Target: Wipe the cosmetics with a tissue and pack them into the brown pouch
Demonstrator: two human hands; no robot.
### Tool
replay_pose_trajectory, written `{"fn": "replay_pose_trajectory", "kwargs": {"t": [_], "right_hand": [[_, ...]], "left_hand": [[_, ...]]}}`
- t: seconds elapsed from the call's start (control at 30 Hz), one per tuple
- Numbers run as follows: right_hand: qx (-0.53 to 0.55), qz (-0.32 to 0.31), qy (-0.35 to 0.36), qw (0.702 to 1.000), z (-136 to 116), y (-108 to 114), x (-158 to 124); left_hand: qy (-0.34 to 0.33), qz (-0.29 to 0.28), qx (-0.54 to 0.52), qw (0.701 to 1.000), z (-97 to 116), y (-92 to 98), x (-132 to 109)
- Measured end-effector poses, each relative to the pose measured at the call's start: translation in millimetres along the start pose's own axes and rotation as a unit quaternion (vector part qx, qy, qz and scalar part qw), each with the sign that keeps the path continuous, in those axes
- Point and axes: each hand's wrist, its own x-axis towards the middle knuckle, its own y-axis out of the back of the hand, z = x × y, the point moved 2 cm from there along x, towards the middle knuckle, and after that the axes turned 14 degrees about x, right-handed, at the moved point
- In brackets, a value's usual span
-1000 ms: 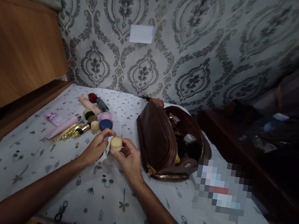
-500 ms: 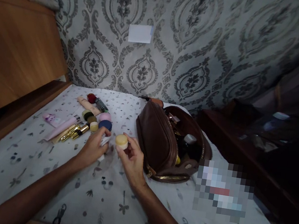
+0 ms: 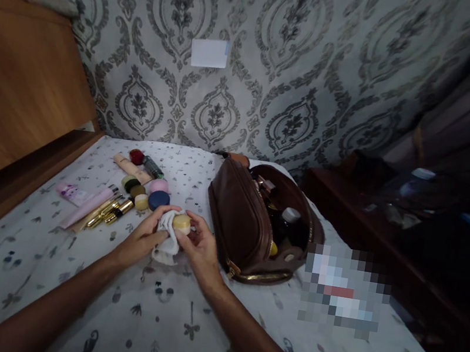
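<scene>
My left hand [image 3: 147, 239] grips a crumpled white cloth [image 3: 168, 240], pressing it against the side of a small round jar [image 3: 181, 224] with a yellowish lid. The fingers of my right hand [image 3: 202, 248] are closed around that jar from the right. Both hands meet above the patterned sheet [image 3: 167, 320]. Just beyond my left hand stand a dark blue round jar [image 3: 159, 200], a pink jar [image 3: 159, 186] and another yellow-lidded jar [image 3: 141, 202]. Gold tubes [image 3: 108, 215] and a pink squeeze tube [image 3: 90, 206] lie to the left.
An unzipped brown leather bag [image 3: 241, 218] stands right of my hands, with a grey-capped dark bottle [image 3: 289, 223] inside. A red-capped item [image 3: 136, 156] and a green bottle [image 3: 153, 166] lie at the back left. A pixelated patch [image 3: 344, 291] covers something at right.
My hands have come together. The white cloth, bunched in my left hand before, is now spread against the jar. The view has shifted slightly.
</scene>
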Motion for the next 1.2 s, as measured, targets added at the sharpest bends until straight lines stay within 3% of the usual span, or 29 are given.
{"fn": "replay_pose_trajectory", "kwargs": {"t": [0.17, 0.4, 0.6, 0.8, 0.97, 1.2], "right_hand": [[0.004, 0.028, 0.003, 1.0, 1, 0, 0], [-0.03, 0.007, 0.02, 0.999, -7, 0, 1], [-0.134, 0.002, 0.052, 0.99, -8, 6, 0], [-0.329, -0.046, 0.168, 0.928, -16, 6, -4], [-0.461, -0.084, 0.192, 0.863, -14, 6, -7], [-0.535, -0.14, 0.233, 0.8, -10, 6, -10]], "left_hand": [[0.005, 0.064, 0.109, 0.992, 3, 9.6, 3], [-0.177, 0.052, 0.284, 0.941, 9, 13.9, 1], [-0.234, 0.059, 0.337, 0.91, 4, 13.8, 0], [-0.208, 0.058, 0.354, 0.91, 6, 9.9, -2], [-0.153, 0.044, 0.362, 0.919, 9, 5.7, -1], [-0.072, 0.036, 0.377, 0.923, 21, 0.0, 0]]}}
